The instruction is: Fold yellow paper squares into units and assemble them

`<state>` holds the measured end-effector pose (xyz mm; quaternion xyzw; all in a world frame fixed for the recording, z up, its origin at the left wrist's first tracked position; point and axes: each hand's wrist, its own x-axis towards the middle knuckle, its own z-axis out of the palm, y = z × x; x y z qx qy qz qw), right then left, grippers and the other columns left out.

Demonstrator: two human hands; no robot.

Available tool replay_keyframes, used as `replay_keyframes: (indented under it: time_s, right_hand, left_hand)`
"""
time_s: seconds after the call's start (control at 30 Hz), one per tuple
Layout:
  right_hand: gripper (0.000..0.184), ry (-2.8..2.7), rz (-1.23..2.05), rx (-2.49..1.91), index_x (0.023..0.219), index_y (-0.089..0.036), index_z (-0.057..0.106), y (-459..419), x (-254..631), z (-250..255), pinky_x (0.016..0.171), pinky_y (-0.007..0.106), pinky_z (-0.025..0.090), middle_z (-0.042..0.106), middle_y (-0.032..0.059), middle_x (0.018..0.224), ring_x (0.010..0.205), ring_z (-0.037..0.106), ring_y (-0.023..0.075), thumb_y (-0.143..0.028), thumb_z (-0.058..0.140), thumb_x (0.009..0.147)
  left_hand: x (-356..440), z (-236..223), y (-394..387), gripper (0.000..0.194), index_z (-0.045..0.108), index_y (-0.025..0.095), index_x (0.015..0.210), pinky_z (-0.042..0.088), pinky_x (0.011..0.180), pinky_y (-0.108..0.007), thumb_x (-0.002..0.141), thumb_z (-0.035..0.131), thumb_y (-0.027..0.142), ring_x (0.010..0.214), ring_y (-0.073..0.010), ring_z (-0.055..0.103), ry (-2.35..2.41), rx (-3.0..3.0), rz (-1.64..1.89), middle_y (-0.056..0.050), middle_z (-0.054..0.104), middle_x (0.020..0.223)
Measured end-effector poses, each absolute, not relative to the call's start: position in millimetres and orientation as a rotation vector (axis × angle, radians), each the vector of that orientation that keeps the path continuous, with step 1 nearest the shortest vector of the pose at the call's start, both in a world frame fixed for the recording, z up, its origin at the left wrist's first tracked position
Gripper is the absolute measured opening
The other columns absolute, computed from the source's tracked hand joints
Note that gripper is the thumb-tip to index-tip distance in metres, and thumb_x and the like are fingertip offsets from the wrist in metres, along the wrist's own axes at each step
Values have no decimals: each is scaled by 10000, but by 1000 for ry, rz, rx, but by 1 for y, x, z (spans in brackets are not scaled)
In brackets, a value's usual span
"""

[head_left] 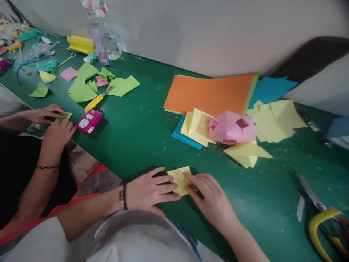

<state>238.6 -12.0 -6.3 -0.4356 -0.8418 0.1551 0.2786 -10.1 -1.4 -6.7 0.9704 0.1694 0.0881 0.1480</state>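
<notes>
A small square of folded yellow paper (pixel 179 174) lies flat on the green table near its front edge. Spread out from the left, the fingers of my left hand (pixel 149 189) rest with their tips on the paper's left side. My right hand (pixel 209 196) pinches the paper's right edge between thumb and fingers. Just beyond sit a folded pink paper box shape (pixel 229 127), a stack of yellow paper pieces (pixel 196 125) over blue paper (pixel 181 134), and a folded yellow piece (pixel 247 153).
Orange sheets (pixel 209 91) lie behind, near cut yellow paper (pixel 280 120). Yellow-handled scissors (pixel 321 218) rest at right. On the left, a co-worker's hands (pixel 57 127) hold green paper, near a purple box (pixel 89 120), a yellow cutter (pixel 94 103) and green scraps (pixel 84 87).
</notes>
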Motion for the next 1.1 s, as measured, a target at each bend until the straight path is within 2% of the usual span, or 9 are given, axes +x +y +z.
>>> replay_keyframes:
  time_s: [0.1,0.3,0.73,0.97,1.1]
  right_hand:
    - [243,-2241,443,-1160,1135,-210,621,-11,238,-4,704,330,553,668,48,838,786,613,170,-154,527,918]
    - [132,-2229,487,-1145,945,-208,680,-12,239,-6,734,346,553,672,50,839,819,605,180,-160,566,902]
    - [161,-2217,481,-1171,926,-205,704,-13,239,-8,739,343,546,648,53,830,849,572,183,-135,562,894]
    - [164,-2216,445,-1188,934,-206,709,-17,238,-11,756,357,548,653,60,847,880,581,193,-139,567,887]
    - [183,-2205,424,-1189,940,-210,707,-16,238,-12,748,350,547,660,58,838,863,588,188,-126,552,889]
  left_hand:
    - [-10,-6,-1,528,505,238,1334,129,1181,-506,936,409,571,1326,-235,400,482,2770,238,-65,565,1341]
    - [-10,-4,0,526,507,228,1337,136,1172,-507,938,416,558,1317,-245,400,479,2752,214,-72,566,1335]
    - [-11,-5,2,518,516,218,1320,142,1172,-503,935,431,553,1319,-245,398,455,2737,229,-64,558,1352]
    - [-10,-4,2,569,485,258,1360,225,1151,-506,885,521,570,1299,-251,431,470,2746,224,-59,573,1325]
    - [-10,-4,2,541,519,246,1327,194,1165,-503,897,496,573,1312,-256,416,465,2747,195,-71,563,1346]
